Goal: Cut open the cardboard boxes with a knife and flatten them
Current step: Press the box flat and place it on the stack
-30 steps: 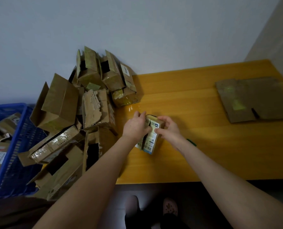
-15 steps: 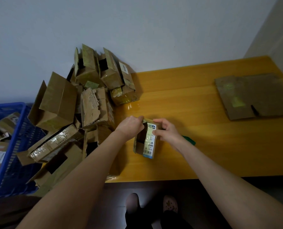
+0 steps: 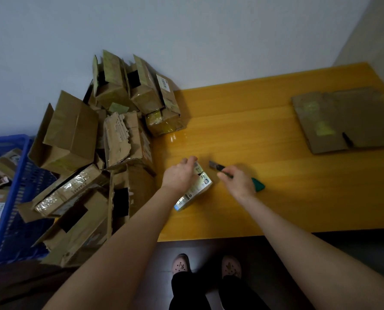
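Observation:
A small cardboard box [image 3: 195,191] with a white printed label lies on the yellow table [image 3: 265,135], near its front edge. My left hand [image 3: 181,174] rests on top of the box, fingers curled over its far end. Just right of it, my right hand [image 3: 239,181] grips a green utility knife [image 3: 222,170]. The knife's blade points away from me, past the box's far corner, and its green butt end shows behind my wrist.
A heap of opened cardboard boxes [image 3: 110,139] fills the table's left end against the wall. A blue plastic crate [image 3: 14,198] with more boxes stands at far left. Flattened cardboard [image 3: 347,119] lies at the right. My feet show below the table's front edge.
The box has gone from standing between both hands to lying flat under my left hand. My right hand let go of it and now grips the green knife.

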Demonstrator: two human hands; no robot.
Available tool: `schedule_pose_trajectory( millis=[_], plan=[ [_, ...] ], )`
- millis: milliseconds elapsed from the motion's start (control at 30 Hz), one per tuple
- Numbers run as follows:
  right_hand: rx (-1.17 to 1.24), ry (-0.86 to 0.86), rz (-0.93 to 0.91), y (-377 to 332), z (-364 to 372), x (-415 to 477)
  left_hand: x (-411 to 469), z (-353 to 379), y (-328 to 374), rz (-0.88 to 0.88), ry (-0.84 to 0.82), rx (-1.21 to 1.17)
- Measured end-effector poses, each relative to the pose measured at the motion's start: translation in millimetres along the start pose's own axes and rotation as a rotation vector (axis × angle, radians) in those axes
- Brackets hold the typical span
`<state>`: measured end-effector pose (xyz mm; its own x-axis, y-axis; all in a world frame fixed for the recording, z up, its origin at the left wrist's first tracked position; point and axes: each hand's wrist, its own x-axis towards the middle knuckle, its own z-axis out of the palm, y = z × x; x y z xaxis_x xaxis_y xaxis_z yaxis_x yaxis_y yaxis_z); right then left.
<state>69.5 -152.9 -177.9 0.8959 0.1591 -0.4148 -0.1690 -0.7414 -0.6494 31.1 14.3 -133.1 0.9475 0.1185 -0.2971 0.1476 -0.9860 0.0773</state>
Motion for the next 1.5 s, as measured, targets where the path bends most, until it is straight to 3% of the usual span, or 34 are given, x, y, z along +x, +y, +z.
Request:
schedule_pose_trajectory(
  millis=[67, 167, 267, 367, 533, 1233, 1500],
  plan=[
    [-0.384, 0.088, 0.009, 14.5, -3.7, 5.2, -2.8, 9.1, 6.4, -0.008, 0.005, 0.053],
    [-0.574, 0.053, 0.042, 28.4, -2.6, 9.8, -4.6, 23.0, 11.1, -0.041, 0.012, 0.073],
    [-0.591, 0.033, 0.043, 34.0, -1.2, 11.4, -4.6, 32.1, 9.6, -0.075, 0.007, 0.056],
    [-0.45, -0.02, 0.027, 33.4, -2.2, 7.5, -4.5, 35.3, 6.6, -0.109, 0.017, 0.023],
    [-0.343, -0.035, -0.155, 31.6, -16.4, -12.0, -3.5, 37.0, 2.9, -0.136, 0.027, -0.034],
    [-0.724, -0.185, -0.363, 8.9, -52.6, -5.2, 5.3, 34.7, -11.3, -0.097, 0.045, -0.01],
    [-0.666, -0.164, -0.336, 1.7, -50.0, -2.3, 5.7, 30.2, -12.3, -0.068, 0.051, 0.039]
  ],
)
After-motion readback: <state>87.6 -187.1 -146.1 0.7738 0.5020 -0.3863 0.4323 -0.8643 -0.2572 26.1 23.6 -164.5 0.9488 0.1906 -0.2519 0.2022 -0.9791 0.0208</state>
